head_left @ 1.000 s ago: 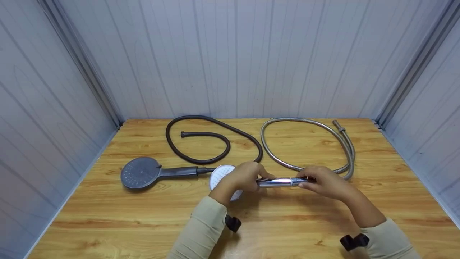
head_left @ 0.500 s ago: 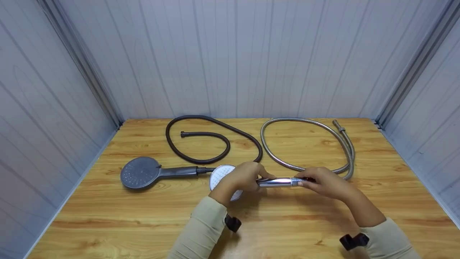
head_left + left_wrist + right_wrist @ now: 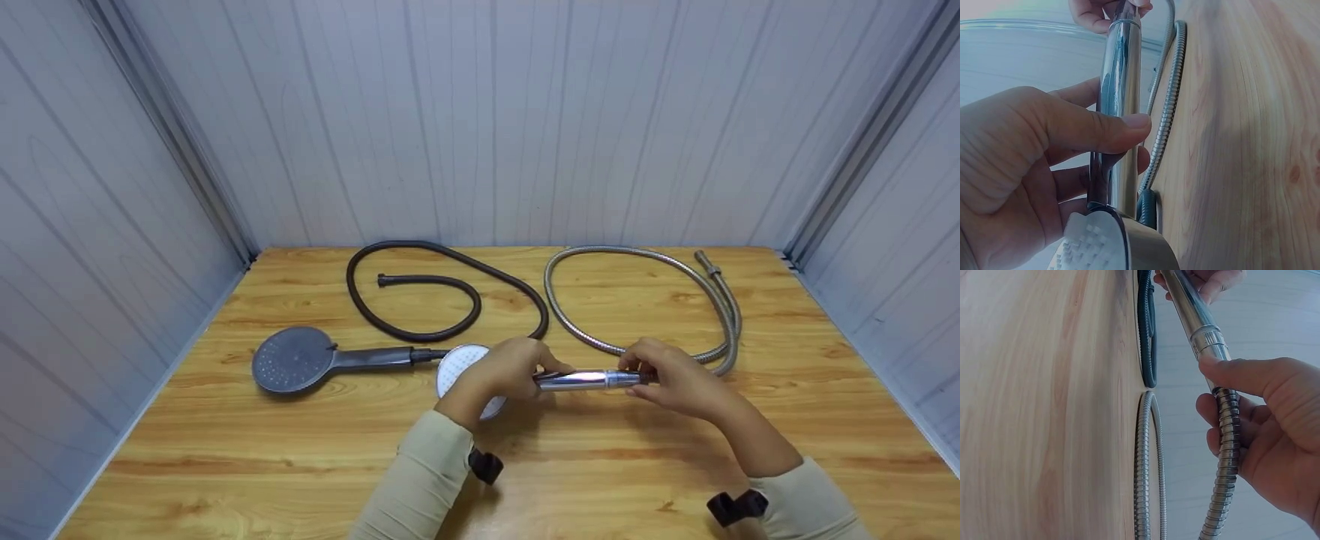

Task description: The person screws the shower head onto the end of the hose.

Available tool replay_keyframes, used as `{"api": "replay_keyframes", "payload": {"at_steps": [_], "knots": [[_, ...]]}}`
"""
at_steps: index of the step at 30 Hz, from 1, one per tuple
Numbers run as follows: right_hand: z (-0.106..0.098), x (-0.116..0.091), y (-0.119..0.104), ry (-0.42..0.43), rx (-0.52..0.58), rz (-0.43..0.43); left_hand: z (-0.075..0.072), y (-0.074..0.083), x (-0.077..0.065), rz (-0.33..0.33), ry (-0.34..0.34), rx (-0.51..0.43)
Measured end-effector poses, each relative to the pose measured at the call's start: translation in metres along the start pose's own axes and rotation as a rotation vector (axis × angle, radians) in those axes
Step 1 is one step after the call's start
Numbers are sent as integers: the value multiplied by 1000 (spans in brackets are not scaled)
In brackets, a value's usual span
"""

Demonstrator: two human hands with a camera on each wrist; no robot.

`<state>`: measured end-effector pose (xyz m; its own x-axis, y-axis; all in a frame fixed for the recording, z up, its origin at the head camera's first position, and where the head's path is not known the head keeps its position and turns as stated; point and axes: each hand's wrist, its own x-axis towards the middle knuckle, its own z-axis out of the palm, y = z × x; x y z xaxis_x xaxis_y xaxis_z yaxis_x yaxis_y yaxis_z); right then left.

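Observation:
My left hand grips the chrome handle of a hand shower, thumb across the front and fingers behind. Its round white spray face shows partly under the wrist. At the handle's far end, my right hand pinches the conical end fitting of the silver shower hose. In the right wrist view the thumb lies on this smooth fitting, while fingers curl behind the ribbed hose. The fitting sits in line with the handle, right against its ringed end. Handle and hose end are held just above the table.
A grey hand shower lies at left, joined to a dark hose that loops behind my hands. The silver hose's other end lies at the back right. Pale panels enclose the wooden table on three sides.
The right fingers have turned about the hose fitting and shifted slightly right, leaving more of the fitting uncovered. The left hand has kept its grip in place.

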<state>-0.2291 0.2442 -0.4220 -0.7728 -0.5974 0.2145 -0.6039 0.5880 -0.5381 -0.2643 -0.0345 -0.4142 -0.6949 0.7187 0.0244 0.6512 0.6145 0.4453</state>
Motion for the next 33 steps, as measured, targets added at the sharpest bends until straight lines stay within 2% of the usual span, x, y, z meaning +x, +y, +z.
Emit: {"api": "replay_keyframes", "payload": {"at_steps": [9, 15, 27, 33], "knots": [[-1, 0, 1, 4, -3, -18, -1, 2, -1, -31, -2, -11], [-1, 0, 2, 5, -2, -41, -2, 2, -1, -19, -3, -10], [-3, 1, 1, -25, 4, -19, -3, 3, -2, -39, -8, -10], [-4, 0, 0, -51, 9, 2, -2, 2, -1, -11, -3, 8]]}}
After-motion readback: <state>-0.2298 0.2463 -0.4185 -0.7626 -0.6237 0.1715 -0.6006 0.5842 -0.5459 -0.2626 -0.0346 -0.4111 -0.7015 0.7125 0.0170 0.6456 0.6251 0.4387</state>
